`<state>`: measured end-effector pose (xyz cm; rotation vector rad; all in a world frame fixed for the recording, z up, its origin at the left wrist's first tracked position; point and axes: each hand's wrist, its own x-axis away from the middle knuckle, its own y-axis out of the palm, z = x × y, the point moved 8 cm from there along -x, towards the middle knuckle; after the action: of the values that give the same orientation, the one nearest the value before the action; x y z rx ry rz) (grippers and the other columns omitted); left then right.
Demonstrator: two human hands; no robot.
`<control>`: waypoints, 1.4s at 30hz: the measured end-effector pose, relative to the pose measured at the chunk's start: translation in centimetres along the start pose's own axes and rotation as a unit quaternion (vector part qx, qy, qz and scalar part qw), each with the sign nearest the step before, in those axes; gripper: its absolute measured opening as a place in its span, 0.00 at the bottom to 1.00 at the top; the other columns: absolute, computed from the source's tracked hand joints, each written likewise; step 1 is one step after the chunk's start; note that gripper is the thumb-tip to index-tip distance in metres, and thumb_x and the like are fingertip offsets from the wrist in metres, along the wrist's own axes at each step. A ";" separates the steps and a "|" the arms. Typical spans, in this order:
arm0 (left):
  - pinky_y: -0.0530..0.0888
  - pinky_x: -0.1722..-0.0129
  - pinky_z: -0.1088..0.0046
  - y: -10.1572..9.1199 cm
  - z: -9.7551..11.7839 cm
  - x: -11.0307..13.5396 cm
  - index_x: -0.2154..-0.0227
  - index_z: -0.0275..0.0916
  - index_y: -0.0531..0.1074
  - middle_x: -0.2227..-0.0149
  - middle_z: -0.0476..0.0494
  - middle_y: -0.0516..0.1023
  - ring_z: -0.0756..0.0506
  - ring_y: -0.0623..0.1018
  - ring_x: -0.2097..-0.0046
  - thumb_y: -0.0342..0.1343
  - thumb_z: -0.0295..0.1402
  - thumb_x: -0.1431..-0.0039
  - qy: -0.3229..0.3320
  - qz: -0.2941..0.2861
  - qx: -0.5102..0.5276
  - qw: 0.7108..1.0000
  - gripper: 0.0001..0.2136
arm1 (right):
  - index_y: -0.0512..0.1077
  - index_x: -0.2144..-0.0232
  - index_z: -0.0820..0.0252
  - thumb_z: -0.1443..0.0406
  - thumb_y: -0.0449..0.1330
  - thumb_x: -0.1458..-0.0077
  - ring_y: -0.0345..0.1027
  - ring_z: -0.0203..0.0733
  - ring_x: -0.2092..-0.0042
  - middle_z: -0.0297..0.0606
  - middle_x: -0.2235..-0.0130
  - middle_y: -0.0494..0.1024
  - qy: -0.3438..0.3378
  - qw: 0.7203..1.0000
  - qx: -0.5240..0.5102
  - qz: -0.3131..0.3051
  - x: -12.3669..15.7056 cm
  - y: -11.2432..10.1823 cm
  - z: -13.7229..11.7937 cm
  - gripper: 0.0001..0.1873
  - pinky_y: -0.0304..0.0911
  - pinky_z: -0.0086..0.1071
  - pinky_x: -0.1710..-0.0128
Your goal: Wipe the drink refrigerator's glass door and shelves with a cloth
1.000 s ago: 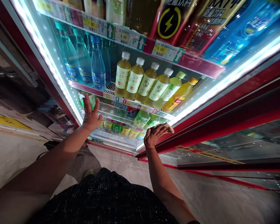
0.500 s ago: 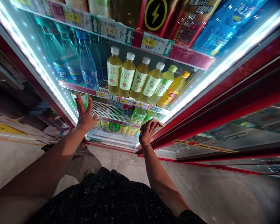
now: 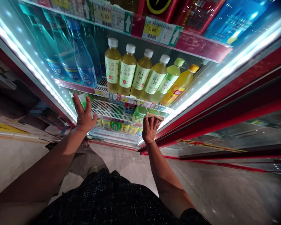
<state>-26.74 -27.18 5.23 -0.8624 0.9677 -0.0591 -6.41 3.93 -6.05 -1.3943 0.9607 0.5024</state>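
My left hand (image 3: 84, 116) has its fingers spread and holds nothing. It is at the left side of a lit drinks fridge, in front of a white and green package (image 3: 81, 98) on a lower shelf. My right hand (image 3: 150, 128) presses on a folded tan cloth (image 3: 155, 117) at the fridge's lower right, close to the lit frame. The fingers lie over the cloth and partly hide it. Beside it stands a green-labelled bottle (image 3: 139, 114). Whether either hand touches glass I cannot tell.
Yellow tea bottles (image 3: 132, 73) and blue bottles (image 3: 84, 64) stand on the shelf above my hands. A price-tag rail (image 3: 121, 18) crosses higher up. The red door frame (image 3: 215, 115) runs along the right. Small packs (image 3: 115, 125) lie low down.
My right hand, with the cloth, has shifted slightly up and to the right. My left hand stays in about the same place. The view has moved closer to the upper shelf.
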 end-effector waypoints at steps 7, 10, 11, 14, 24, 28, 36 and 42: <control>0.36 0.29 0.32 0.2 0.3 -0.1 0.26 0.45 0.37 0.27 0.40 0.11 0.27 0.23 0.26 0.60 0.22 0.50 -0.044 -0.013 0.025 0.999 0.53 | 0.76 0.41 0.43 0.71 0.54 0.42 0.56 0.49 0.29 0.37 0.40 0.79 -0.137 0.987 0.013 -0.078 0.9 -0.1 -0.9 0.30 0.27 0.53 0.26; 0.36 0.28 0.34 0.0 0.9 -0.1 0.26 0.48 0.33 0.27 0.45 0.08 0.28 0.22 0.26 0.59 0.20 0.49 -0.022 -0.002 0.013 1.000 0.54 | 0.75 0.40 0.41 0.71 0.53 0.42 0.54 0.48 0.29 0.36 0.39 0.78 -0.143 0.987 0.010 -0.068 -0.2 -0.7 -0.7 0.31 0.23 0.52 0.26; 0.37 0.27 0.35 -0.1 1.1 -0.1 0.26 0.50 0.31 0.28 0.48 0.07 0.29 0.21 0.27 0.58 0.20 0.48 -0.011 0.005 0.007 1.000 0.54 | 0.75 0.40 0.42 0.70 0.53 0.42 0.51 0.49 0.28 0.37 0.39 0.77 -0.139 0.989 0.012 -0.054 -0.8 -0.9 -0.6 0.31 0.21 0.53 0.27; 0.37 0.26 0.38 -0.2 1.4 0.0 0.27 0.54 0.26 0.29 0.56 0.05 0.31 0.20 0.27 0.57 0.19 0.47 -0.001 0.019 -0.002 1.000 0.55 | 0.76 0.41 0.45 0.69 0.54 0.41 0.47 0.53 0.26 0.40 0.39 0.77 -0.115 0.993 0.023 -0.031 -1.8 -0.7 -0.8 0.29 0.18 0.58 0.28; 0.46 0.29 0.30 0.7 0.5 1.1 0.28 0.58 0.24 0.29 0.51 0.05 0.26 0.25 0.26 0.58 0.20 0.46 -0.003 -0.022 -0.006 1.000 0.56 | 0.78 0.44 0.43 0.69 0.53 0.42 0.54 0.53 0.29 0.38 0.41 0.78 -0.121 0.987 0.007 -0.102 -1.1 1.1 -2.6 0.28 0.22 0.59 0.28; 0.49 0.29 0.30 0.6 0.3 1.4 0.28 0.57 0.23 0.29 0.47 0.06 0.24 0.27 0.26 0.57 0.19 0.46 0.001 -0.029 -0.011 1.000 0.56 | 0.81 0.47 0.48 0.68 0.53 0.41 0.54 0.57 0.30 0.43 0.43 0.80 -0.092 0.992 0.014 -0.090 -1.7 1.4 -3.2 0.24 0.19 0.65 0.29; 0.51 0.29 0.33 0.2 -0.5 1.8 0.27 0.57 0.27 0.27 0.47 0.09 0.25 0.29 0.26 0.55 0.19 0.44 0.037 -0.050 -0.006 0.998 0.53 | 0.79 0.45 0.47 0.70 0.53 0.41 0.48 0.51 0.27 0.41 0.43 0.80 -0.151 0.987 0.005 -0.056 -2.8 0.6 -5.4 0.26 0.21 0.58 0.28; 0.54 0.30 0.35 0.3 -1.3 2.1 0.27 0.58 0.26 0.27 0.45 0.11 0.25 0.32 0.25 0.56 0.19 0.45 0.036 -0.060 -0.018 0.997 0.54 | 0.79 0.44 0.47 0.70 0.53 0.41 0.51 0.55 0.28 0.42 0.42 0.79 -0.144 0.987 0.005 -0.066 -3.7 1.7 -7.2 0.27 0.20 0.62 0.29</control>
<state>-26.51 -28.60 3.21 -0.9561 0.9869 -0.1777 -11.69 -1.84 -3.40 -1.3227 0.6335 0.5802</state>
